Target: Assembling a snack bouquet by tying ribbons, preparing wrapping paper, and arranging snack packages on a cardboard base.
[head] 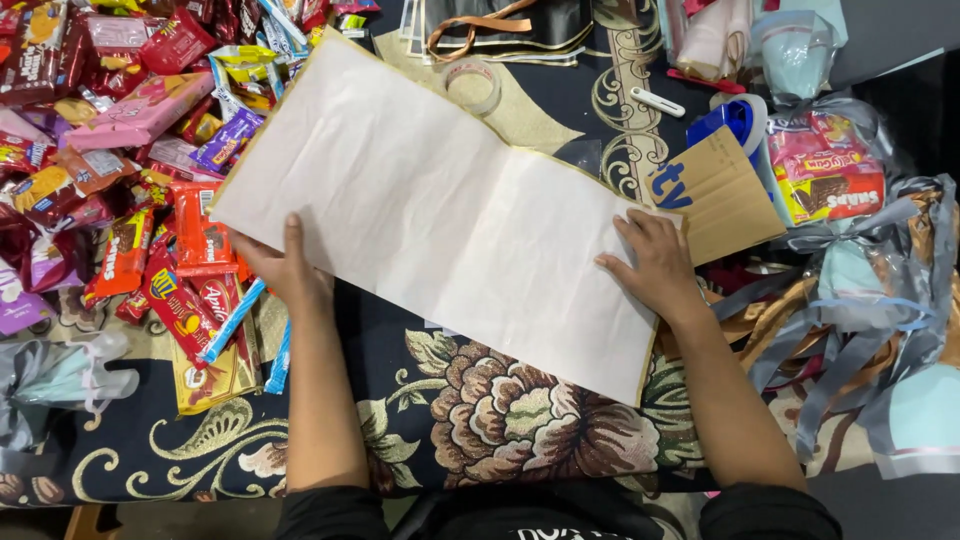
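Large pale sheet of paper [440, 210], creased across the middle, spread flat and slanting on a dark flowered cloth [500, 410]. Left hand [285, 265] at the sheet's near-left edge, thumb on top and fingers hidden beneath, so gripping that edge lightly. Right hand [655, 262] pressed palm down on the sheet's right end, fingers spread wide, holding nothing. Probably so placed to keep the sheet smooth and unmoving: one hand as anchor, the other as guide. Sheet therefore stretched between both hands, mostly beyond them, away from the body.

Left of the sheet, a heap of snack packets [120, 130], some touching its edge. Beyond the sheet's far edge, a roll of clear tape [472, 85]. Just right of the sheet, folded brown cardboard [722, 195], then wrapped gift bundles with grey ribbons [860, 290].
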